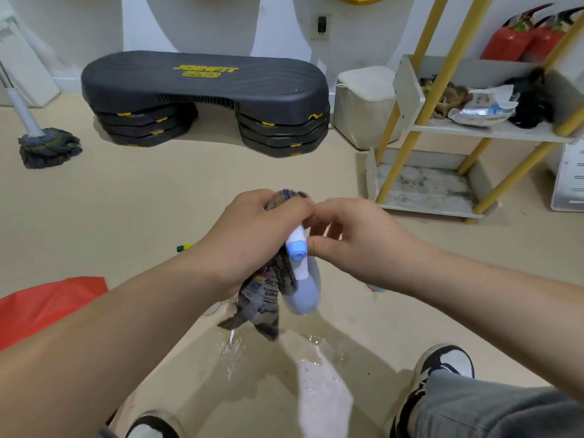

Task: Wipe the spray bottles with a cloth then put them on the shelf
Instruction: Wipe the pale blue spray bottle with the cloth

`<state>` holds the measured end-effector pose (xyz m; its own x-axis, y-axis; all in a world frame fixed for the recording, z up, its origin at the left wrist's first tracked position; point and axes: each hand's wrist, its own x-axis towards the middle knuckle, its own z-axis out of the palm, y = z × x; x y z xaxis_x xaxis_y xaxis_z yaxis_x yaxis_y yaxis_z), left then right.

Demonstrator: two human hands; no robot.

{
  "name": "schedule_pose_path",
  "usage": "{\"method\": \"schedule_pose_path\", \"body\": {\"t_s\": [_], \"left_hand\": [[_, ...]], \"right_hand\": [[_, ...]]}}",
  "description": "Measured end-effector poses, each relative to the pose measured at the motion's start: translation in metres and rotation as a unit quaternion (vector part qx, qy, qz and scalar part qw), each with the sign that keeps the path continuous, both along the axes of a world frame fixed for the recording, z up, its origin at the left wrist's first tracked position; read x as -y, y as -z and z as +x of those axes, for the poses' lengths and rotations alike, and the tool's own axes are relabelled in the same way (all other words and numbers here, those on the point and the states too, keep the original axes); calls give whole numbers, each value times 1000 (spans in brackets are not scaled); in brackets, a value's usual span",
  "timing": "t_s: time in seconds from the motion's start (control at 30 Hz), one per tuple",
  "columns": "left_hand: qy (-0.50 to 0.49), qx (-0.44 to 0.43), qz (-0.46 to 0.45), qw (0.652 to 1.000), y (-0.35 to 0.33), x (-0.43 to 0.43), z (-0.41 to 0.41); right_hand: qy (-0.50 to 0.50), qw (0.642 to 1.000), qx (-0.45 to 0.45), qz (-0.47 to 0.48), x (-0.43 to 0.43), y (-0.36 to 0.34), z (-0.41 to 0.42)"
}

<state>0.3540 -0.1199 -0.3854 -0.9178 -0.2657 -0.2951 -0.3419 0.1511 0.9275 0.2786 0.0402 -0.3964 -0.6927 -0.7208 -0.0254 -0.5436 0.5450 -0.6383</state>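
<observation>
A spray bottle (pixel 301 281) with a white head, a light-blue nozzle and a bluish body hangs in mid-air at the centre of the head view. My left hand (pixel 252 238) grips a grey striped cloth (pixel 262 298) bunched against the bottle's left side and top. My right hand (pixel 357 245) pinches the bottle's spray head from the right. The shelf (pixel 436 184), white trays on yellow posts, stands on the floor at the right. A green-and-yellow tip of another object (pixel 186 247) peeks out behind my left wrist.
Water lies pooled on the floor (pixel 319 374) between my shoes. A black aerobic step (pixel 205 99) sits at the back, a mop (pixel 47 147) at the left, and a red sheet (pixel 47 305) at lower left. Fire extinguishers (pixel 521 39) stand behind the shelf, whose upper tray holds rags and packets.
</observation>
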Motion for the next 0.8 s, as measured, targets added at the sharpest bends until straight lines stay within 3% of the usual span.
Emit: {"method": "schedule_pose_path", "body": {"t_s": [0.1, 0.23, 0.4, 0.5, 0.67, 0.8], "left_hand": [[-70, 11, 45, 996, -1, 0, -2], [-156, 39, 106, 981, 0, 7, -3], [-160, 47, 168, 972, -3, 5, 1], [-155, 40, 202, 966, -6, 9, 0], [-251, 3, 122, 960, 0, 29, -10], [-240, -61, -39, 968, -3, 22, -2]], "right_hand": [[28, 998, 48, -28, -1, -4, 1], [-30, 988, 142, -59, -4, -13, 7], [28, 996, 42, -70, 1, -2, 9], [72, 987, 77, -121, 0, -3, 5], [126, 940, 252, -192, -6, -1, -5], [141, 911, 304, -238, -9, -4, -8]]}}
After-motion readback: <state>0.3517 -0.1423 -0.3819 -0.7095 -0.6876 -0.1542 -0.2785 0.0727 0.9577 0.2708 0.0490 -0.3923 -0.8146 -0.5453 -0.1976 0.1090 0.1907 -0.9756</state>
